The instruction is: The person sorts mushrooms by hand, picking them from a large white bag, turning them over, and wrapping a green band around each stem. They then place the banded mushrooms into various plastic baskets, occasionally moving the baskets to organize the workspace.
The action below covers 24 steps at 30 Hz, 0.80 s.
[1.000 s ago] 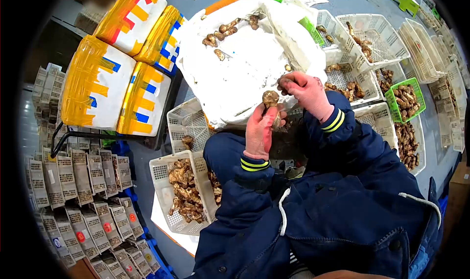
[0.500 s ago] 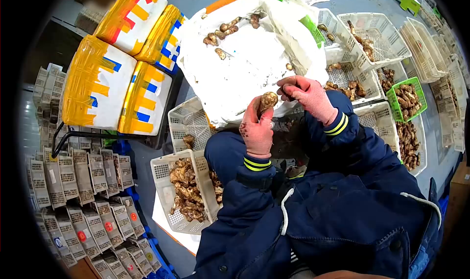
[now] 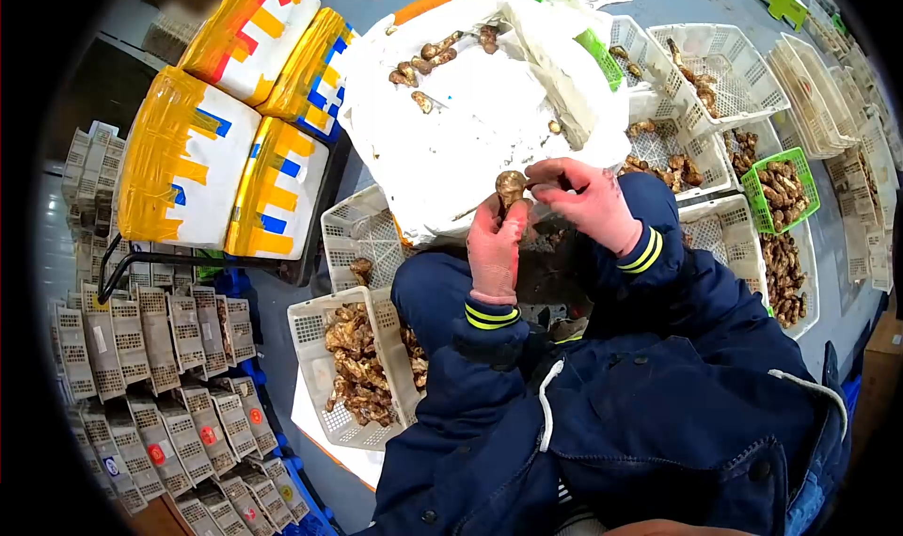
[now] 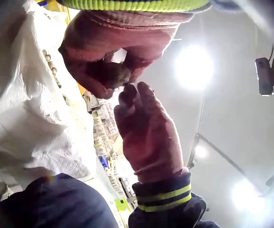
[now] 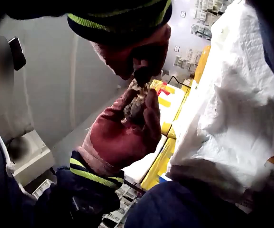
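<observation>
In front of the lap, my gloved left hand [image 3: 496, 254] holds a brown mushroom [image 3: 511, 186], its rounded cap upward between thumb and fingers. The gloved right hand [image 3: 588, 202] is right beside it, fingers bent and dark-soiled fingertips [image 4: 131, 90] at the mushroom's stem. From the right wrist, the mushroom [image 5: 136, 105] shows pale, rough patches in the left hand's [image 5: 122, 137] grip. Beyond both hands is a white-lined box [image 3: 451, 160]; several mushrooms [image 3: 428, 61] lie on its lining.
White baskets [image 3: 720, 70] of mushrooms stand to the right, with a green basket [image 3: 779, 193] among them. Another mushroom-filled basket [image 3: 310, 324] sits beside the left knee. Taped foam boxes [image 3: 193, 193] are stacked at the left on a cart, above rows of grey crates [image 3: 169, 338].
The right hand has moved left to the mushroom, its fingertips now at it. The left hand has turned the mushroom, first tilting the cap rightward and then back upright.
</observation>
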Tool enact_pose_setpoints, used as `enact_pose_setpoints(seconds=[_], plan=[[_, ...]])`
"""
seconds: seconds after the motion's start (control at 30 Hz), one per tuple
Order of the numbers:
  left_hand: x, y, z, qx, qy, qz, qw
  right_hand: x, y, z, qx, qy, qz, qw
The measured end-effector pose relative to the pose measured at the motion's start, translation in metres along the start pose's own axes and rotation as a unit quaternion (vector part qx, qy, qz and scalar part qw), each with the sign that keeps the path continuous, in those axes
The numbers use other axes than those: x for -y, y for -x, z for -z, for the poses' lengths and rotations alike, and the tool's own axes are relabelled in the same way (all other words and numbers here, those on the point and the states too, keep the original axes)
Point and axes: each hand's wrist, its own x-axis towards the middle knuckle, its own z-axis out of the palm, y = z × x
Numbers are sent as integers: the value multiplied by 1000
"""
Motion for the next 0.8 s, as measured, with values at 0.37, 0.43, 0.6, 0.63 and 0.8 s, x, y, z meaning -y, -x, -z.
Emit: enact_pose_setpoints(seconds=[0.37,0.43,0.6,0.63,0.8], plan=[[-13,7,-3,15,19,-8,1000,4,4,-4,-6,402,172,899],[-21,10,-5,12,0,-8,1000,3,4,-4,-2,406,188,894],[-31,17,-7,-11,-109,2,994,7,0,-8,41,457,184,870],[-29,17,-6,-10,-110,3,994,4,-1,-9,41,460,197,865],[-25,17,-4,-29,-138,-24,990,5,-5,-11,85,491,185,847]])
